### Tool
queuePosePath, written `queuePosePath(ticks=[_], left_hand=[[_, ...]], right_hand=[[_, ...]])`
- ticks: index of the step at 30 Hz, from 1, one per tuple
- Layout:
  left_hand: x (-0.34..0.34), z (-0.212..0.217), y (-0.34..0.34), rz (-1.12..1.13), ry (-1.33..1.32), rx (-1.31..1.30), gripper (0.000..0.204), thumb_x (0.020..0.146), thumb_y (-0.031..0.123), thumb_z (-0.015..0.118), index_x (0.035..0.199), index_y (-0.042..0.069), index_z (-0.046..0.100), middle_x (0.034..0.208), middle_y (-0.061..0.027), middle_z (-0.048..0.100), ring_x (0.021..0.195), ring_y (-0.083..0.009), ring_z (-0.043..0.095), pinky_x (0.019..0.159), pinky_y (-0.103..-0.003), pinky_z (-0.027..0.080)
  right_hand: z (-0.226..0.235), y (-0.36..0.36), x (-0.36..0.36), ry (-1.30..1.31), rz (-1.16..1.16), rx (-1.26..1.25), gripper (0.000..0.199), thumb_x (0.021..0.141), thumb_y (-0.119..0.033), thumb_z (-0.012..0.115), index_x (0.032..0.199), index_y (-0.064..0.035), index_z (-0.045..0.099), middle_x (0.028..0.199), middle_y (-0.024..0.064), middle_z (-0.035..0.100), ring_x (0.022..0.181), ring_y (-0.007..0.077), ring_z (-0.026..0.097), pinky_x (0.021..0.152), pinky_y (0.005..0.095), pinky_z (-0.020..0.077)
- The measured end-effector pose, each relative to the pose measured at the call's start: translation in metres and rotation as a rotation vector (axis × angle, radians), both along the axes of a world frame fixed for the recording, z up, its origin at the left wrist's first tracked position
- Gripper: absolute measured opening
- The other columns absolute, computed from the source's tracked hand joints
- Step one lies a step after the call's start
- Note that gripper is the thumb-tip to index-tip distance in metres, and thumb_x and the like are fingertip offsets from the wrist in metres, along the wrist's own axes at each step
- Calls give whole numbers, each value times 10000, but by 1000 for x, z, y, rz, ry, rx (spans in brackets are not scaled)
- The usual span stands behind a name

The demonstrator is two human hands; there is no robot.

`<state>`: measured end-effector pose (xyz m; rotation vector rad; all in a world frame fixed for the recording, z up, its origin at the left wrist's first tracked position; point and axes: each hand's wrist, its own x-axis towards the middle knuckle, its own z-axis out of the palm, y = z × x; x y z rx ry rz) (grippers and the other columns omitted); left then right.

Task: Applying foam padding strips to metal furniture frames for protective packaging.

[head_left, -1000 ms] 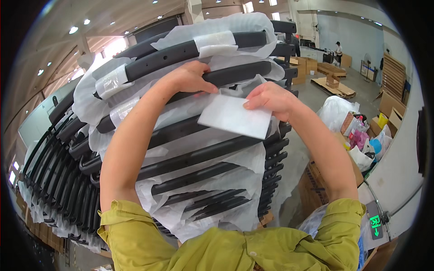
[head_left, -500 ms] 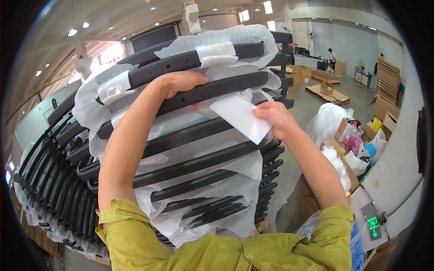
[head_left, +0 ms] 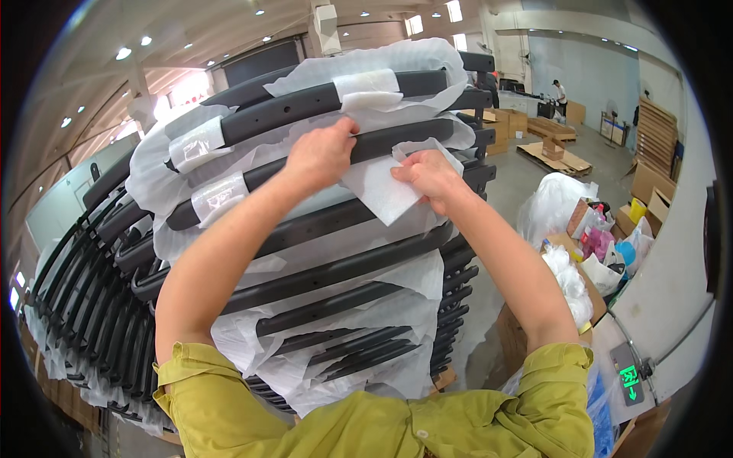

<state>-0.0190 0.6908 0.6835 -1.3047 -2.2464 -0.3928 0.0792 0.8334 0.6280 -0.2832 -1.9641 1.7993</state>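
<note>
A stack of curved black metal bars (head_left: 317, 282) fills the middle, with thin white foam sheeting (head_left: 343, 313) between them. My right hand (head_left: 431, 179) pinches a small white foam sheet (head_left: 382, 195) between thumb and fingers, in front of one upper bar (head_left: 401, 139). On that same bar, to the left, my left hand (head_left: 321, 156) is closed with curled fingers at its top edge. What those fingers grip is hidden. White foam wraps fastened with clear tape sit around the upper bars: one at the left (head_left: 197, 145), one lower (head_left: 220, 197), and one higher up (head_left: 366, 84).
More nested black frames (head_left: 84, 305) stand at the left. Right of the stack are a clear plastic bag (head_left: 561, 202), assorted bags and boxes (head_left: 599, 240), and a wall with a green exit sign (head_left: 630, 382). Farther back, a person (head_left: 560, 93) stands near flattened cardboard (head_left: 553, 156).
My left hand has drawn back off the upper bar, and its fingers are now curled. My right hand has brought the foam sheet left and slightly up, nearer to it. The lower-left taped wrap shows more fully.
</note>
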Motion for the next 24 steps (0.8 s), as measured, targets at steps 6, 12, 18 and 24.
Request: queuePosePath(ticks=[6, 12, 18, 24], left_hand=[[-10, 16, -3, -201, -391, 282, 220, 801, 171, 466, 893, 20, 597, 870, -165, 599, 862, -314, 556, 738, -363, 428], [-3, 15, -10, 111, -120, 222, 276, 753, 255, 544, 894, 31, 620, 862, -144, 614, 853, -289, 574, 756, -346, 430], [-19, 11, -4, 48, -434, 287, 277, 724, 297, 584, 872, 69, 637, 859, -114, 623, 812, -284, 580, 732, -334, 434], [-10, -2, -7, -86, -151, 342, 202, 778, 216, 533, 832, 42, 620, 833, -141, 600, 763, -301, 567, 692, -344, 432]], right_hand=[[-5, -13, -39, 87, 55, -141, 177, 749, -15, 518, 911, 57, 510, 863, 125, 556, 778, 228, 577, 660, 352, 494], [-8, -14, -25, 240, 211, -397, 283, 719, 87, 452, 1000, 74, 483, 989, 185, 519, 865, 286, 548, 748, 414, 457], [-4, -15, -30, 216, 251, -465, 241, 724, 81, 457, 961, 67, 495, 961, 181, 522, 892, 285, 537, 798, 405, 433], [-12, -8, -41, 271, 424, -662, 238, 703, 105, 449, 934, 72, 495, 935, 182, 526, 873, 307, 538, 802, 415, 429]])
